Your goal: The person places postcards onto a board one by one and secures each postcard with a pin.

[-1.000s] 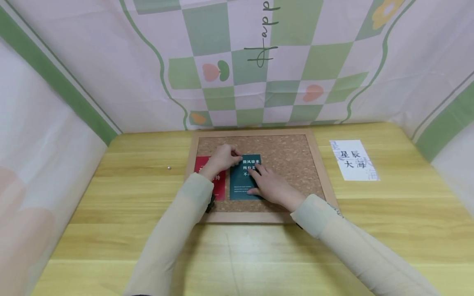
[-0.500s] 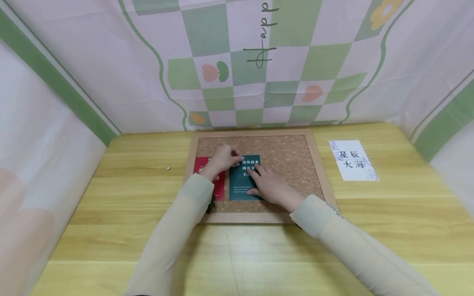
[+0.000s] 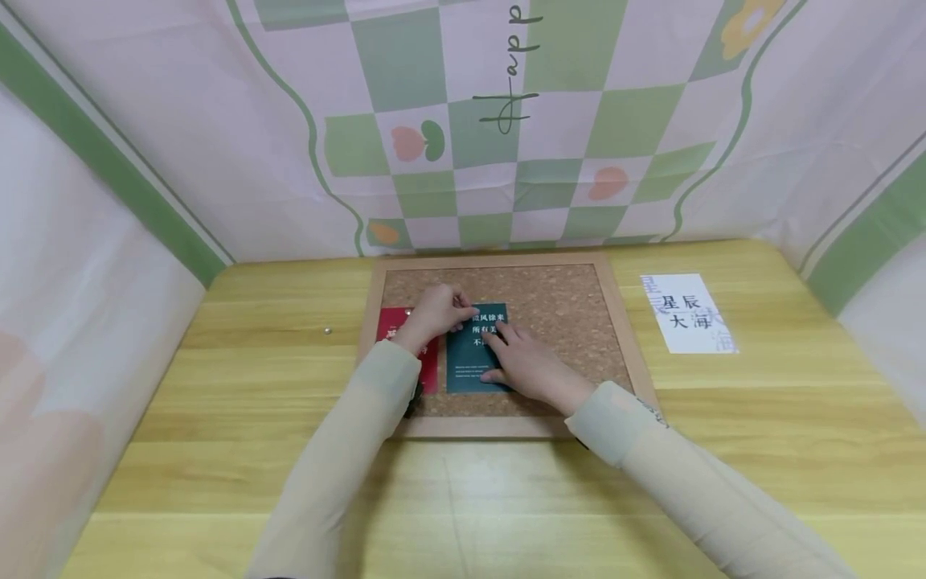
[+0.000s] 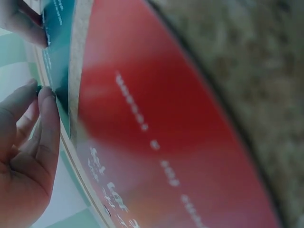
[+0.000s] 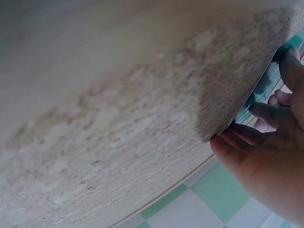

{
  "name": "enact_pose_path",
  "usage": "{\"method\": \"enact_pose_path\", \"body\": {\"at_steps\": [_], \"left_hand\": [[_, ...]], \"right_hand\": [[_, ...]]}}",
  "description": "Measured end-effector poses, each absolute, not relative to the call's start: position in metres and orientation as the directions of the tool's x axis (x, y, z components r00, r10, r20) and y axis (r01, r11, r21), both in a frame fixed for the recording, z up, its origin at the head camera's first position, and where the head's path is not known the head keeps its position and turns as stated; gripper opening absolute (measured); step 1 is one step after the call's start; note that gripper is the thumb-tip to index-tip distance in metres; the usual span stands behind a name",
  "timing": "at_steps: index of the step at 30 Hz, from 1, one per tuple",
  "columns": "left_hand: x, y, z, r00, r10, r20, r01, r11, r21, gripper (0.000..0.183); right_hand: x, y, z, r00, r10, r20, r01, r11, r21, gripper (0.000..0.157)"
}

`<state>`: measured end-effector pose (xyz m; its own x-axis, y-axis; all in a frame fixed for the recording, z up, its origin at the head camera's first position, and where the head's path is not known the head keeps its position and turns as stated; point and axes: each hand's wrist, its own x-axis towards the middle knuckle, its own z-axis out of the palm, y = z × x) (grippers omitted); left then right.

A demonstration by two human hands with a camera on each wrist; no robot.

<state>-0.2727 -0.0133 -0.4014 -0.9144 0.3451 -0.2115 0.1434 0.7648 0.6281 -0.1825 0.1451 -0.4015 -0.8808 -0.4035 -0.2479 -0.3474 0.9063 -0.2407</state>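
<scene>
On a wood-framed corkboard (image 3: 557, 297) lie a red card (image 3: 430, 371) and, to its right, a teal card (image 3: 466, 354) with white lettering. My left hand (image 3: 428, 312) is at the teal card's upper left corner. Its thumb and forefinger pinch what seems to be a thumbtack (image 4: 39, 89), mostly hidden and seen only as a dark speck. My right hand (image 3: 534, 362) rests with spread fingers on the teal card's right side; in the right wrist view some fingertips reach the cork at the card's edge. A small shiny tack head (image 3: 408, 312) shows at the red card's top.
A white card (image 3: 690, 314) with black characters lies on the wooden table (image 3: 463, 515), right of the board. One small silver tack (image 3: 328, 330) sits on the table left of the board. Behind the table hangs a checkered cloth (image 3: 412, 64).
Both hands keep nearly the same places on the teal card. The left fingers shift very slightly at its upper corner, and the head view drifts a little.
</scene>
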Motion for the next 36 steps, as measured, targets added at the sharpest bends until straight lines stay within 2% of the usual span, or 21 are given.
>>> {"method": "enact_pose_path", "body": {"at_steps": [5,12,21,36], "left_hand": [[-0.2725,-0.0126,-0.4019,-0.914,0.345,-0.213,0.162,0.792,0.588,0.022],[-0.275,-0.0174,-0.3974,-0.884,0.408,-0.228,0.2,0.771,0.604,0.019],[-0.2747,-0.0168,-0.4008,-0.876,0.442,-0.192,0.266,0.776,0.572,0.017],[-0.2737,-0.0188,-0.4008,-0.903,0.383,-0.196,0.179,0.749,0.637,0.012]], "right_hand": [[-0.1826,0.1445,-0.4016,-0.881,-0.401,-0.249,-0.344,0.907,-0.244,0.072],[-0.183,0.145,-0.4017,-0.882,-0.4,-0.251,-0.34,0.907,-0.25,0.072],[-0.1824,0.1454,-0.4011,-0.881,-0.406,-0.244,-0.351,0.905,-0.24,0.072],[-0.1817,0.1455,-0.4023,-0.884,-0.406,-0.233,-0.352,0.905,-0.241,0.071]]}}
